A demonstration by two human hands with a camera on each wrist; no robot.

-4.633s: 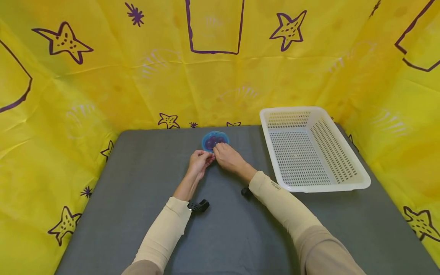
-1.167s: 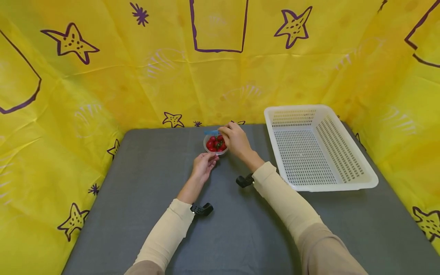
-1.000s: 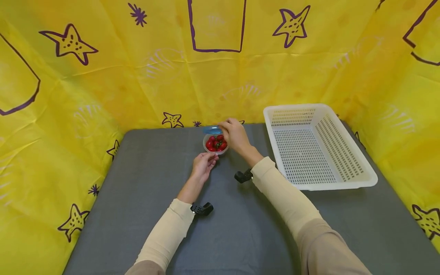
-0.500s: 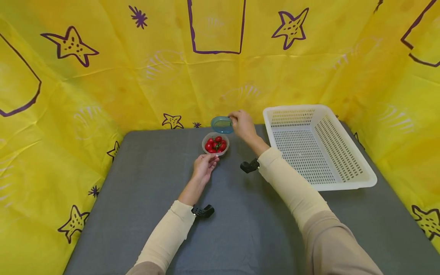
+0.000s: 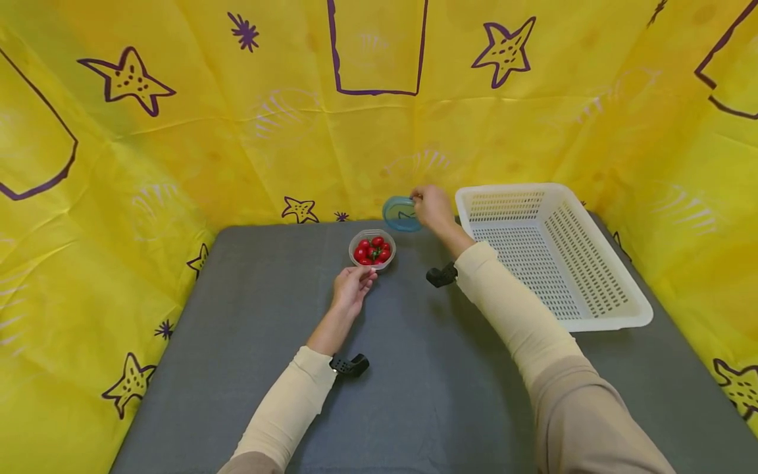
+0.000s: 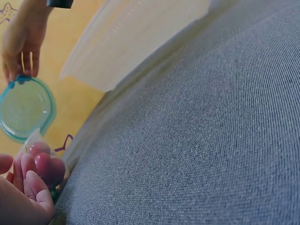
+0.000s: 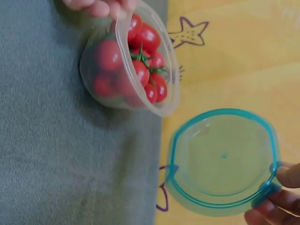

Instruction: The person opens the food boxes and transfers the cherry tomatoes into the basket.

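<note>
A small clear plastic container (image 7: 171, 101) full of red cherry tomatoes (image 5: 376, 251) with green stems stands uncovered toward the far side of the table. My left hand (image 5: 349, 289) pinches its near rim between thumb and fingers. To the right of it, my right hand (image 5: 435, 209) holds a translucent lid (image 5: 401, 214) with a blue rim by its edge. The lid hangs tilted up in the air, its face toward the head camera, close to the yellow backdrop. Fingers of the right hand curl over the lid's edge in the right wrist view.
A white perforated plastic basket (image 5: 642, 316) stands at the right, next to my right forearm. Grey cloth covers the table (image 5: 266, 296). Yellow printed fabric (image 5: 237, 151) rises behind the table and along both sides.
The blue lid was on the container and now is off it, lifted and carried to the right by my right hand, baring the tomatoes. My left hand stays at the near rim.
</note>
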